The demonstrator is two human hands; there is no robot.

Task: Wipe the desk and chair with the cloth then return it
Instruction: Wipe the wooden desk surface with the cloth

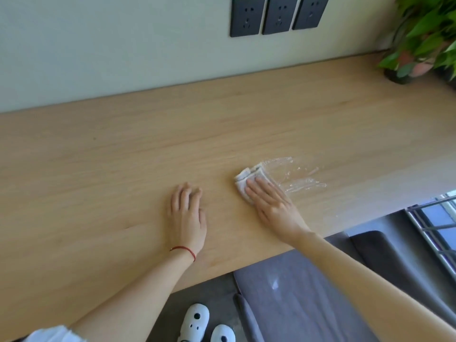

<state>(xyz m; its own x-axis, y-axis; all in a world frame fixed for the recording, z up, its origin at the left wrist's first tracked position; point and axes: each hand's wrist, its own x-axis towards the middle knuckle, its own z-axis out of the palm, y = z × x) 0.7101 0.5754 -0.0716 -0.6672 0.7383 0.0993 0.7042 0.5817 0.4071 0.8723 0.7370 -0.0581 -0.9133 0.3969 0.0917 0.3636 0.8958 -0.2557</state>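
A folded white cloth lies on the light wooden desk, right of centre. My right hand presses flat on the cloth, fingers spread over it. Wet streaks shine on the wood just right of the cloth. My left hand rests flat on the desk to the left of the cloth, fingers slightly apart, holding nothing. A grey upholstered chair stands below the desk's near edge at the lower right.
A potted green plant stands at the desk's far right corner. Three dark wall sockets sit above the desk. White shoes are on the dark floor. A metal window railing is at the right edge.
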